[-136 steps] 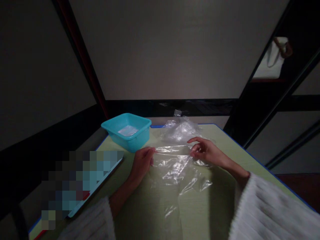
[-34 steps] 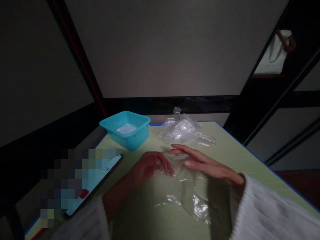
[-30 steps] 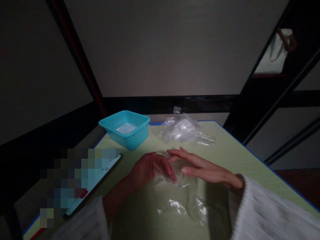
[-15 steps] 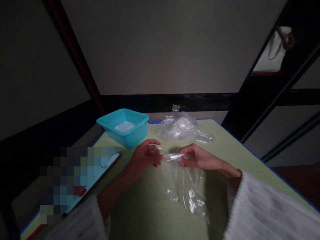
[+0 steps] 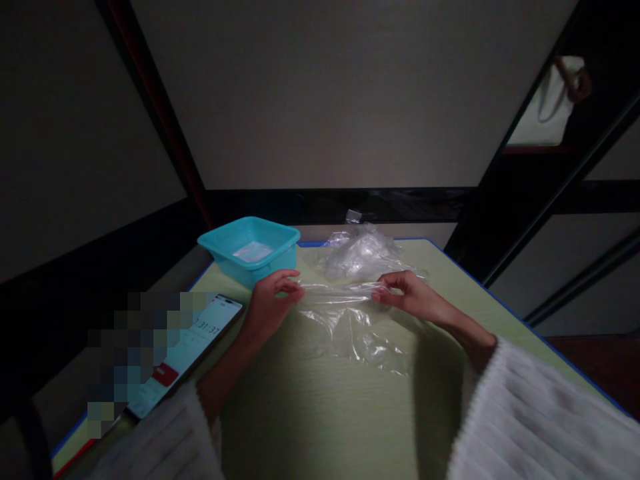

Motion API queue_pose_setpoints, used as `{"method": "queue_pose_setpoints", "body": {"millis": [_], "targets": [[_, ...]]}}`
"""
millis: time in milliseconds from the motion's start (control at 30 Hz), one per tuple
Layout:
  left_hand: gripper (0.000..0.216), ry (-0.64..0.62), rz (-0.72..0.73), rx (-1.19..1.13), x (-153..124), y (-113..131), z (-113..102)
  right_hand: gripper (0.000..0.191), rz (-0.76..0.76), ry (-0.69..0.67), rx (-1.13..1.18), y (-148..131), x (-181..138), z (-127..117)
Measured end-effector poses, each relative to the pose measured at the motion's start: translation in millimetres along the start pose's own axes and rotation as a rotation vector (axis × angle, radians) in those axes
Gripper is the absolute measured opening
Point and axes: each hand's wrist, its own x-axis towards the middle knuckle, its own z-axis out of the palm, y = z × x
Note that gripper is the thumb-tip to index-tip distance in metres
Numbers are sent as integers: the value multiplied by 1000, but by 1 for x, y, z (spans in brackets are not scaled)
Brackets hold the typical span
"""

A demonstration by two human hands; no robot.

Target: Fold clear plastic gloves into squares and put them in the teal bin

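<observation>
A clear plastic bag [image 5: 350,323] hangs stretched between my two hands just above the green table [image 5: 320,413]. My left hand [image 5: 270,303] pinches the bag's left top corner. On the other side, my right hand [image 5: 407,293] pinches the right top corner. The bag's lower part crumples onto the table. Both wrists wear white knitted sleeves.
A teal plastic tub [image 5: 250,250] with something pale inside stands at the table's far left. A heap of clear plastic bags [image 5: 363,257] lies at the far edge. A phone [image 5: 185,350] with a lit screen rests at the left edge. Dark frames stand behind.
Earlier my hands lay flat on the bag, pressing it on the table. They then pinched its top edge, moved apart and lifted it, stretching it wide.
</observation>
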Motion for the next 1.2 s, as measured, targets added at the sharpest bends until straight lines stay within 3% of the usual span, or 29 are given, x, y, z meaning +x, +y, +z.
{"method": "queue_pose_setpoints", "body": {"millis": [233,500,700,833,933,1067,1200], "targets": [[10,129,30,102,-1,-3,-4,12,-55,240,-188,11,1,5],[16,53,17,-17,-5,2,3,5,-162,527,-393,16,0,7],[18,46,146,-122,-4,2,4,7,-262,783,-509,4,-5,0],[15,40,282,-140,-7,2,3,10,-448,989,-694,-2,-8,-6],[10,5,354,-11,-8,-2,1,15,-459,893,-850,-1,-10,-8],[11,-46,333,290,-7,-7,-2,20,-462,519,-1015,4,-10,-7],[17,-118,309,410,-7,-7,0,25,-566,221,-1053,5,-8,-5]]}}
